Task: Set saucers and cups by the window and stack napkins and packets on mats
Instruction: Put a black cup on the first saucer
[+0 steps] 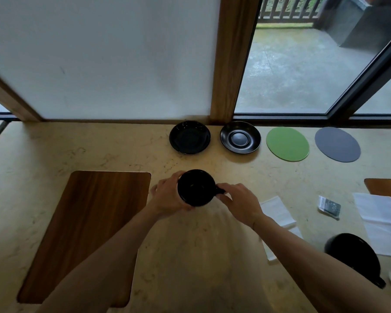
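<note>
Both hands on the black cup [196, 187] mid-table: left hand [169, 195] fingers wrapped round its side, right hand [237, 203] pinching the handle, two saucers [189, 137] beyond by the window [303, 64].

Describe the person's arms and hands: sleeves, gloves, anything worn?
Both forearms are bare up to the frame edge, with no sleeves in view. The left hand and right hand wear no gloves; no rings, watch or wristband are visible.

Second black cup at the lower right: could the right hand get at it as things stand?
Probably not yet: the right hand pinches the handle of the held cup. The second cup sits beside the right forearm, nothing covering it.
</note>
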